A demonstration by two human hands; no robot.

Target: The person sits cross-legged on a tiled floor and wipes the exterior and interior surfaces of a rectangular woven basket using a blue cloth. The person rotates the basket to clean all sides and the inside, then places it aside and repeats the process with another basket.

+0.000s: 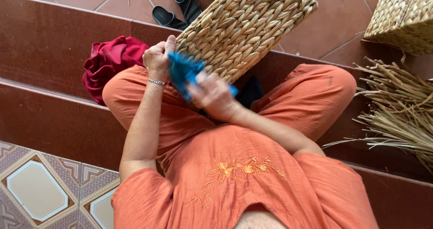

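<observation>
The woven basket (246,26) leans across the person's lap, steadied by the left hand (158,60) gripping its near edge. The right hand (214,96), blurred, holds a blue cloth (182,71) against the weave. Dried straw (397,112) lies right.

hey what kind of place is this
Probably the tiled front steps of a home, used for hand basket weaving: red-brown tiled steps, a woven basket, loose dried straw, and sandals on the floor.
</observation>
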